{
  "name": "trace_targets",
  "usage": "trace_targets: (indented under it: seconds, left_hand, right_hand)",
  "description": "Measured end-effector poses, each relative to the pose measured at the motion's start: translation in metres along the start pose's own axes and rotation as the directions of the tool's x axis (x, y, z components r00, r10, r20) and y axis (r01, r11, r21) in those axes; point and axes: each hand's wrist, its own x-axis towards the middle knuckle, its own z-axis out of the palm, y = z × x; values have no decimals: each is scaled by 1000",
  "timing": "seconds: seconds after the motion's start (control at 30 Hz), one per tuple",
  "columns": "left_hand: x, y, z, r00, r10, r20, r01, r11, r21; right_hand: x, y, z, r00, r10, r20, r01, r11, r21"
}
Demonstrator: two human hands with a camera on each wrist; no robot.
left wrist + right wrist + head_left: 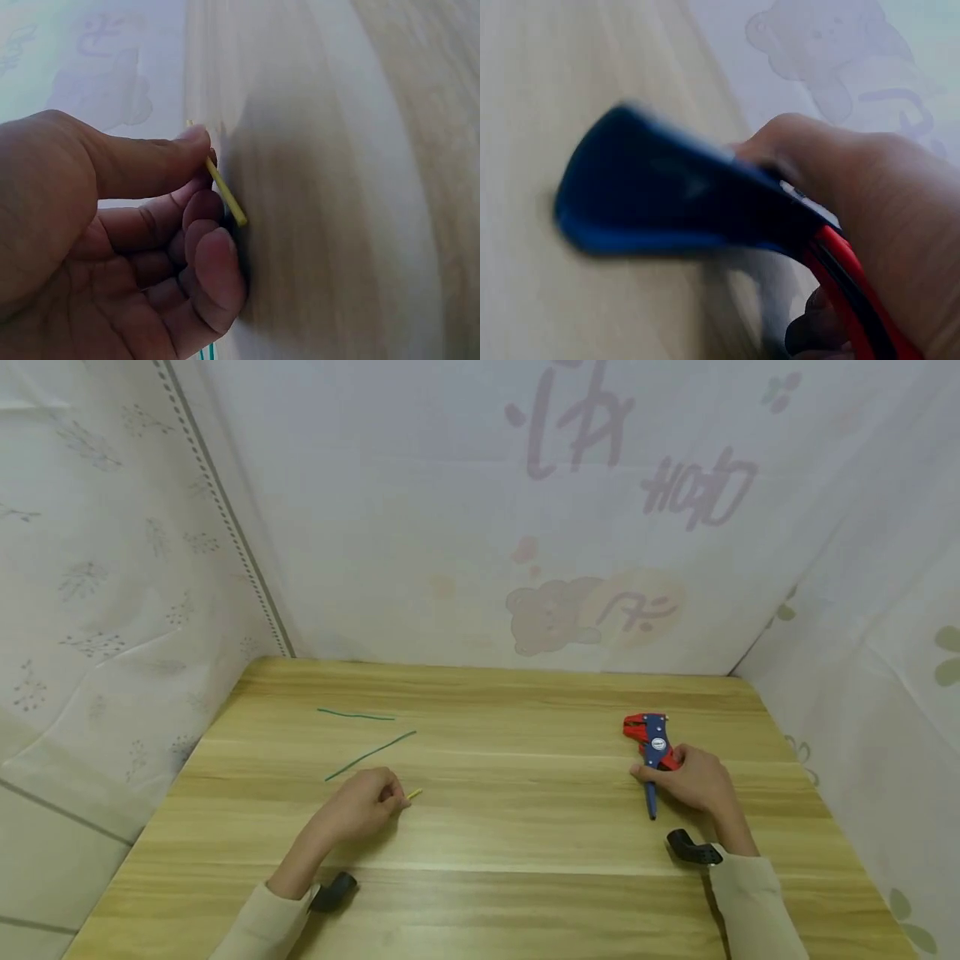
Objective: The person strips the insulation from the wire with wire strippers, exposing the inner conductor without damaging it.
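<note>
My left hand pinches a short yellow wire between thumb and index finger, low over the left-middle of the table. In the left wrist view, both ends of the yellow wire stick out from the pinch, and the other fingers curl loosely below it. On the right, my right hand grips a red and blue wire stripper around its handles. Its head points toward the back of the table. The blue handle of the wire stripper looms large and blurred in the right wrist view.
Two green wires lie on the wooden table beyond my left hand: one farther back, one slanting nearer. Patterned cloth hangs behind the table's back edge and at both sides. A black device sits at my left cuff, another at the right.
</note>
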Motion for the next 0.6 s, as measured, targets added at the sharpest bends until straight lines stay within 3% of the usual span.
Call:
trace_targets:
  seconds: [0.23,0.47,0.53,0.6]
  left_hand:
    - [2,0,-2,999,39,-18,-39,999,22]
    - [6,-8,-4,997,42,-57,-43,999,-18]
    - [8,-9,-4,997,37,-66,-40,999,-34]
    - [10,-10,-4,997,36,-74,-40,998,-54]
  right_hand:
    - [-3,-3,-2,998,-52,27,50,997,64]
    - [-3,-5,-2,992,-102,80,82,972,220]
    - [-2,-6,-1,983,-137,120,87,932,351]
    - [-1,-6,-1,970,-176,165,68,856,513]
